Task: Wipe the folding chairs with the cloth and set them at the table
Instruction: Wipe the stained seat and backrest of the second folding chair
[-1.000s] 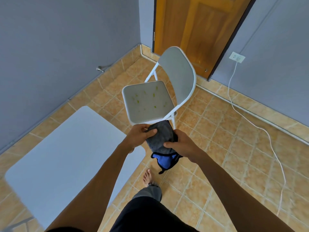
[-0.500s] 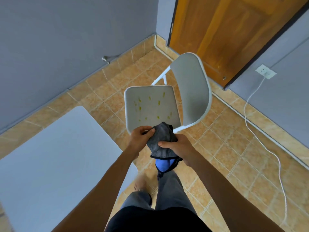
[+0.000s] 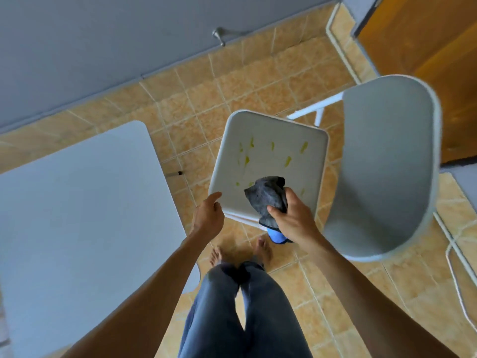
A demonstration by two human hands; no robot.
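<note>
You have let go of the cloth (image 3: 267,198) with your left hand (image 3: 208,215); half a second ago both hands were bunching it in front of the chair, and now your right hand (image 3: 293,220) alone carries it, fingers and thumb curled tight round the grey wad, a blue part hanging under the palm. You have also stepped in closer; the chair seat (image 3: 271,130) now lies at your 12 o'clock, its backrest (image 3: 387,164) at 2 o'clock, and the table (image 3: 77,215) at 9 o'clock, well apart from the chair.

The cloth hangs over the near edge of the seat; whether it already touches the surface I cannot tell. Your left hand sits at the seat's near left corner, at 11 o'clock from your feet, fingers loosely curled and holding nothing; the forefinger looks to be at the rim, but I cannot say that it presses there.

I take this to mean the folding is over and the first wipe is about to begin; the green smears (image 3: 287,161) across the seat are all still there, so no cleaning is done yet. You may want that left hand to steady the seat's rim, since a folding chair could shift under a push; the backrest and setting the chair at the table remain.
</note>
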